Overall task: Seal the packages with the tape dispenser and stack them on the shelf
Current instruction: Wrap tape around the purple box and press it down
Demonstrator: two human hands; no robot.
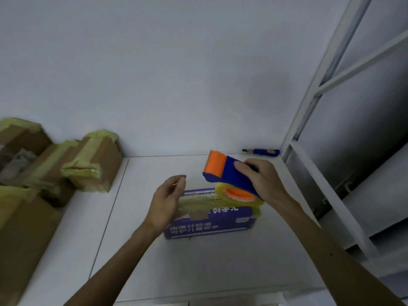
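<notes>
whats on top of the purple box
Yellowish tape runs along the top of the purple box. The left hand and the tape dispenser, held by the right hand, hide its ends.

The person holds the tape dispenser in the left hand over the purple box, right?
Not quite. The tape dispenser is in the right hand, not the left hand. The head view shows it. The rest is right: it is over the purple box.
</notes>
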